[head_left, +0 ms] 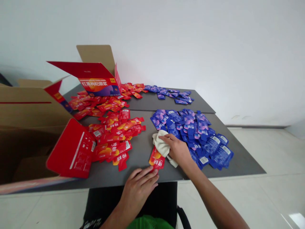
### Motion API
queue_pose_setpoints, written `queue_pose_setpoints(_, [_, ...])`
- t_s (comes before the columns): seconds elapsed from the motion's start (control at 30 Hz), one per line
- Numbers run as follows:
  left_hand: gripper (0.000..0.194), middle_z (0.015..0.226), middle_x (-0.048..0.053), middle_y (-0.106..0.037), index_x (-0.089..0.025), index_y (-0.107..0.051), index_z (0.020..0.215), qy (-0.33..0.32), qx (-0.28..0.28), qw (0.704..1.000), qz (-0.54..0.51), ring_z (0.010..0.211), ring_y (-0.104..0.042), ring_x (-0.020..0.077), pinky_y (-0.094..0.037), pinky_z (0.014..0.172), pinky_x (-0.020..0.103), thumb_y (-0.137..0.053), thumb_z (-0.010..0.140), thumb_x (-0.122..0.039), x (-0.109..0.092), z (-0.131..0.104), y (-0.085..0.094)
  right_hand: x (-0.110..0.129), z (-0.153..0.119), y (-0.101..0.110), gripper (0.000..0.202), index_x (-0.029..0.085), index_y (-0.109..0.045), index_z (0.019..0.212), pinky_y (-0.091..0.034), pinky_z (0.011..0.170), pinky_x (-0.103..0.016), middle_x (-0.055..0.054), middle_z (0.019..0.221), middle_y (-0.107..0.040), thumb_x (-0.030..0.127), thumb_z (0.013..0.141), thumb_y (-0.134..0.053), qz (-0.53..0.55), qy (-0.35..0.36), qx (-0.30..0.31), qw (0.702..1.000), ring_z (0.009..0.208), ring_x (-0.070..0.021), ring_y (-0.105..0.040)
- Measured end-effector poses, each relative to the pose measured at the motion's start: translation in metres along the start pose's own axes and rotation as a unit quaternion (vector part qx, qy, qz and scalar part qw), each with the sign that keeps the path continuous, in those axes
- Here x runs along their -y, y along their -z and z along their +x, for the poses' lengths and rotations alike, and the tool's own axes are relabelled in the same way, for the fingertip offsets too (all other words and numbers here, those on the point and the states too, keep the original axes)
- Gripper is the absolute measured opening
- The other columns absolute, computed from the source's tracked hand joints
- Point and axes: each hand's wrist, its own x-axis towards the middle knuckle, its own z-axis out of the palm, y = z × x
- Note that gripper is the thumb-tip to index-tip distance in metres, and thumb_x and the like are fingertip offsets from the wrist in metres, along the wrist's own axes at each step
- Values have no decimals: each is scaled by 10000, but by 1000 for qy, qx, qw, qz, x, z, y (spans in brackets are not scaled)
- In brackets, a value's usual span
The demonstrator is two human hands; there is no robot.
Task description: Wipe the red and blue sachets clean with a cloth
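One red sachet [156,159] — cloth [160,145] over one end (in right hand [177,150]).

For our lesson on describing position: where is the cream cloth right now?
In the head view, the cream cloth is just right of centre, in the right hand, over part of a red sachet, left of the blue sachets.
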Motion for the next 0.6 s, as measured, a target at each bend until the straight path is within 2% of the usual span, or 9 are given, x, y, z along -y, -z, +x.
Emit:
queue_pose_setpoints(0.13, [191,1144,6,-806,-252,-729,1147,9,-5,1000,-5,1110,-738,202,-506,938,362,-557,1067,-267,-1,1,1,19,-30,3,505,290,-633,1424,-588,930,-280,-73,1367,-674,119,950,-635,67,26,-46,996,1116,-213,-725])
queue_pose_setpoints(0.23, [211,932,-28,-814,-249,-740,949,12,1,1000,-11,899,-757,192,-502,909,381,-560,1059,-241,-1,1,1,33,-59,-7,552,329,-637,1416,-585,913,-248,-46,1354,-690,83,922,-649,112,73,23,991,1110,-192,-732])
queue_pose_setpoints(0.3, [227,881,-37,-807,-246,-732,897,13,8,1000,-13,853,-751,187,-499,901,382,-568,1053,-235,0,2,1,34,-65,-15,576,339,-645,1403,-585,910,-240,-33,1347,-696,60,900,-663,119,71,58,989,1103,-186,-735])
queue_pose_setpoints(0.43, [170,1149,-17,-805,-248,-733,1121,8,0,1000,-7,1097,-741,198,-489,937,367,-575,1059,-259,1,2,2,15,-37,-21,572,343,-656,1395,-589,895,-252,-34,1346,-690,63,896,-672,87,24,39,995,1122,-203,-726])
queue_pose_setpoints(0.53, [190,1168,-10,-802,-252,-736,1139,9,0,1000,-13,1136,-735,198,-493,947,359,-560,1067,-264,1,2,2,1,-8,-12,524,327,-668,1388,-603,844,-260,-42,1350,-690,78,927,-636,39,-5,14,999,1071,-215,-742])
queue_pose_setpoints(0.6, [190,1150,-6,-807,-257,-746,1129,13,6,1000,-18,1129,-738,196,-507,939,354,-568,1061,-263,1,2,2,1,-3,-4,494,301,-673,1384,-608,868,-276,-61,1347,-690,101,934,-639,33,-14,-17,999,1056,-219,-743])
